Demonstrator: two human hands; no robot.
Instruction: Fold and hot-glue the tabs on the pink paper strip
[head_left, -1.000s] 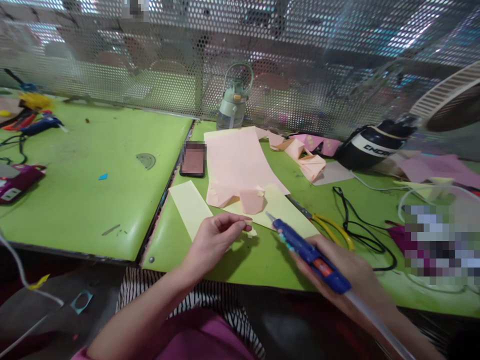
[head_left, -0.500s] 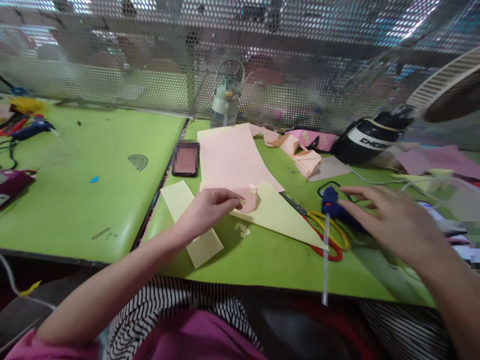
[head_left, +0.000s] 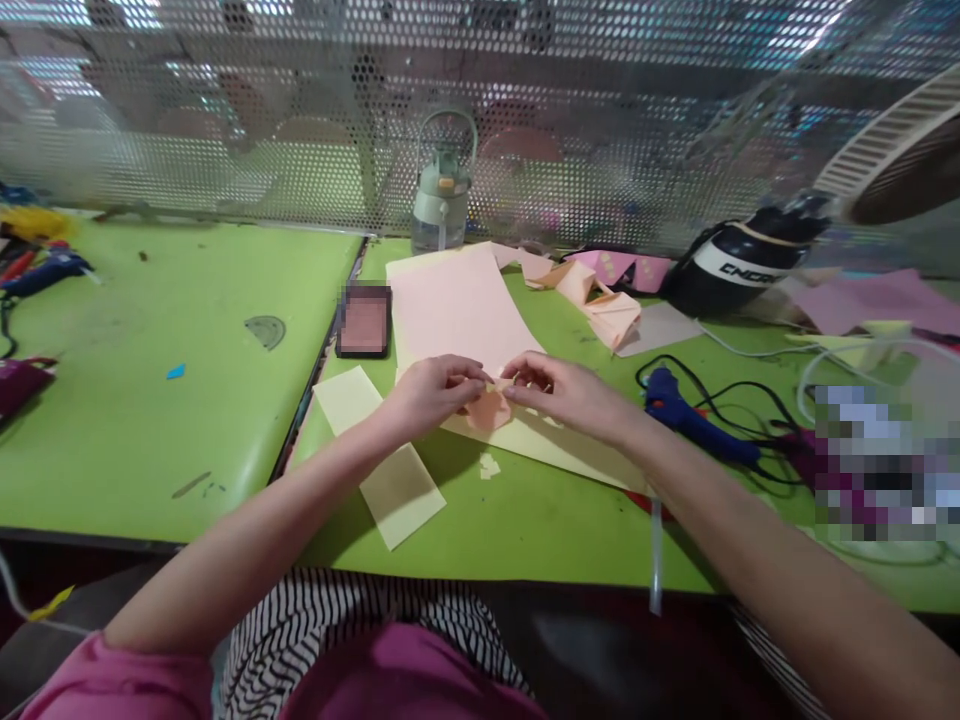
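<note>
Far to your left on the green desk [head_left: 187, 420], a blue glue gun [head_left: 41, 272] and a tangle of tools lie at the edge, well apart from your work, with a small blue scrap [head_left: 175, 371] nearer in. Moving right, a phone [head_left: 364, 320] rests by the seam between the two desk tops, and a pale yellow strip [head_left: 379, 455] lies just below it, partly under your left forearm. Your left hand [head_left: 431, 392] is pinched shut on the left edge of the small pink paper piece [head_left: 487, 410], which sits in front of you on a yellow sheet [head_left: 555, 445], at the near end of a long pink sheet [head_left: 457, 310]. Your right hand [head_left: 566, 392] pinches the same piece from the other side, fingertips nearly meeting the left ones. That piece looks light, thin and easily creased, so I would judge it best held by its folded edges with fingertips only; a hard squeeze would likely crush it. A tiny yellow offcut [head_left: 489, 465] lies just below. Behind stands a green water bottle [head_left: 441, 200] against the perforated screen. To the right, folded pink shapes [head_left: 607, 310], a second blue glue gun [head_left: 690, 420] with its black cable [head_left: 750, 400], and a dark container [head_left: 739, 275] crowd that side.
</note>
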